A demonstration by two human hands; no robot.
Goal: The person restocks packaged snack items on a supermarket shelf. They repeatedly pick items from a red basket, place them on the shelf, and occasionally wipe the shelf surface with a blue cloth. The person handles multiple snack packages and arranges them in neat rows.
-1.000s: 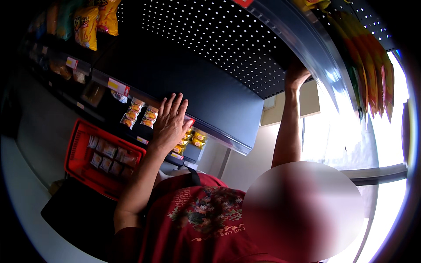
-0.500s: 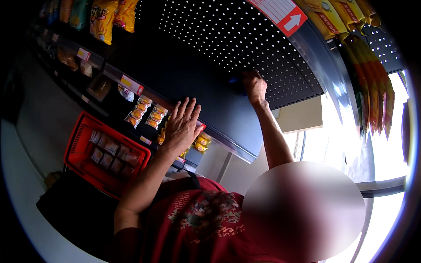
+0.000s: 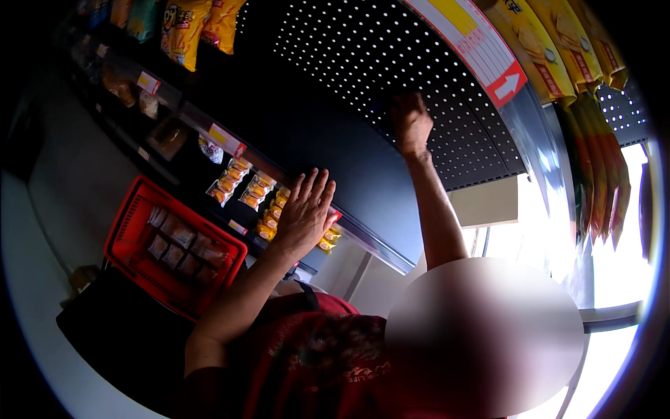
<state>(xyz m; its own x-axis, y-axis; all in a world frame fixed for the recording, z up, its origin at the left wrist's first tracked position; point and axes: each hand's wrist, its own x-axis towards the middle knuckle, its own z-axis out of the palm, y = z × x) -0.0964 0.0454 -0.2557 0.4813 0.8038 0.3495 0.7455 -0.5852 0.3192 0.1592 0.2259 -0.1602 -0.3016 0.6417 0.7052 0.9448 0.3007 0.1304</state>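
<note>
My left hand (image 3: 304,220) lies flat with its fingers stretched over the front edge of a dark shelf board (image 3: 370,183). Farther in, my right hand (image 3: 412,126) is closed in a fist close to the perforated back panel (image 3: 363,52). Something dark seems to be in its fingers, but shadow and blur hide what it is. Below the shelf edge, near my left hand, small packs of yellow-orange snacks (image 3: 257,190) stand in rows on a lower shelf.
A red basket (image 3: 124,222) holding several wrapped packs stands at the left. Yellow snack bags (image 3: 183,35) sit at the upper left. More yellow bags (image 3: 537,49) and orange-green packets (image 3: 606,174) hang at the right, behind a label strip (image 3: 481,52). Bright windows lie beyond.
My right hand has moved slightly up and deeper along the shelf; the blue bit seen beside it no longer shows clearly. My left hand stays flat on the edge. The view has shifted slightly.
</note>
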